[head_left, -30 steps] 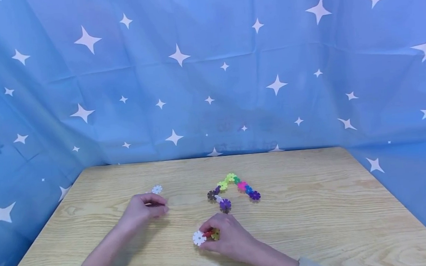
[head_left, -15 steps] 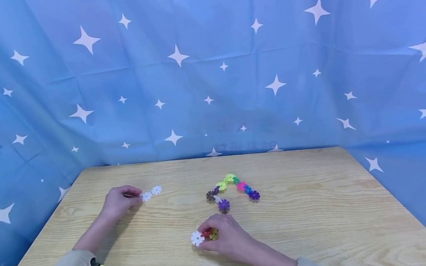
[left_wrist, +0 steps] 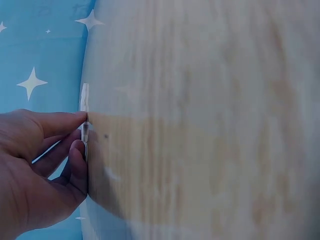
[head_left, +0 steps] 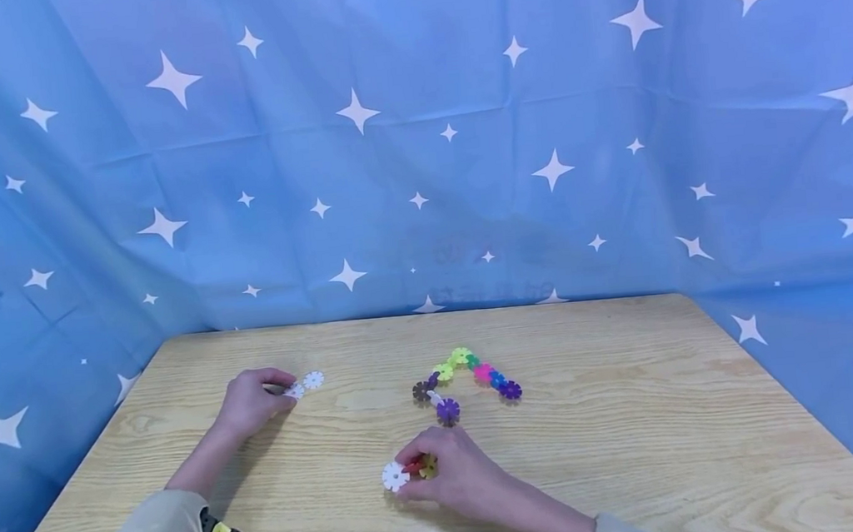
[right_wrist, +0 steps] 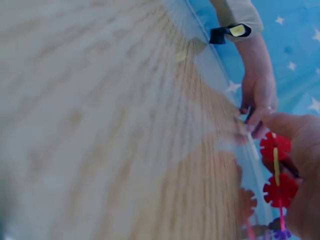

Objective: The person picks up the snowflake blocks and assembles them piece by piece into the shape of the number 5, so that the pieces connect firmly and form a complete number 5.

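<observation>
My left hand (head_left: 255, 403) is at the left of the table, with thumb and fingertips at the edges of a white snowflake disc (head_left: 296, 390), partly covering it. A second white snowflake disc (head_left: 314, 379) lies just beyond. In the left wrist view, the discs show edge-on as a thin white strip (left_wrist: 85, 97) by the fingertips. Near the front middle, my right hand (head_left: 454, 473) pinches a short chain of joined snowflake discs. Its white end disc (head_left: 395, 476) faces up; red and mustard pieces (head_left: 429, 467) show between the fingers. In the right wrist view, a red disc (right_wrist: 280, 190) shows beside my fingers.
A bent chain of linked snowflake discs (head_left: 484, 372), in yellow, green, pink, blue, purple, white and dark brown, lies beyond my right hand on the wooden table (head_left: 634, 417). A blue star-patterned curtain (head_left: 418, 158) hangs behind the table.
My left hand first moved left, uncovering both white discs, then came slightly right so its fingers cover part of the nearer one. The right hand and its chain stayed nearly still.
</observation>
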Demonstrator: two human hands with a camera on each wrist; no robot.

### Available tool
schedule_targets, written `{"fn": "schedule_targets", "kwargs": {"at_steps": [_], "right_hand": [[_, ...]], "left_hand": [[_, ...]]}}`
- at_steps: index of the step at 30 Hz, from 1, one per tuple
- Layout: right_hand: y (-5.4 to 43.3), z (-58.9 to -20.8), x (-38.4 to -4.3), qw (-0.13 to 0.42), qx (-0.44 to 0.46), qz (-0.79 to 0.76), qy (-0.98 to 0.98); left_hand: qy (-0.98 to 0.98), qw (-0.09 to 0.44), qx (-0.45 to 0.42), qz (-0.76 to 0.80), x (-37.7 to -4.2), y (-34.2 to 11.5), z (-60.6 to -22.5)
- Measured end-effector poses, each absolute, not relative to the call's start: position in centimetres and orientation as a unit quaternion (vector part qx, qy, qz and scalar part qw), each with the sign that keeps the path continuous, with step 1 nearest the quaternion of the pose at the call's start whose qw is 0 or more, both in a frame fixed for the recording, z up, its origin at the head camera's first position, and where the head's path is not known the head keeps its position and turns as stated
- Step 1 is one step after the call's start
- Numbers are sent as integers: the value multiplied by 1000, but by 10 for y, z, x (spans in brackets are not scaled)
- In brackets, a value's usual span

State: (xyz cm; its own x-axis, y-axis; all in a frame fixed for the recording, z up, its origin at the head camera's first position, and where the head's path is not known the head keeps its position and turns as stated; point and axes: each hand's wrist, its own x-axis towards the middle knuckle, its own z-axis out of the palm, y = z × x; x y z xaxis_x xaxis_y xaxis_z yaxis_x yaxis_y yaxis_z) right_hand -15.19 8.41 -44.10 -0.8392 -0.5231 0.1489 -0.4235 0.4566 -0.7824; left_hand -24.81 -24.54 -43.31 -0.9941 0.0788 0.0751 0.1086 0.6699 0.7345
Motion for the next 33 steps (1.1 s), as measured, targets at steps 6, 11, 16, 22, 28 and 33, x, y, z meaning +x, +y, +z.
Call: {"fn": "schedule_targets", "kwargs": {"at_steps": [6, 11, 16, 22, 28, 33], "right_hand": [[86, -438, -154, 66, -281, -453, 843], [88, -437, -155, 69, -285, -453, 842], [89, -437, -156, 82, -277, -453, 843], [90, -437, -156, 89, -268, -453, 846], [92, -437, -156, 88, -263, -450, 849], [93, -436, -156, 83, -266, -445, 851]], "left_hand": [[-923, 15, -57, -380, -248, -245, -432], [-922, -11, -60, -382, -248, -245, -430], [-921, -49, -58, -382, -247, -246, -426], [-922, -69, -50, -379, -248, -247, -423], [-917, -72, -60, -389, -245, -249, -425], [-920, -59, -78, -380, -239, -254, -426]]}}
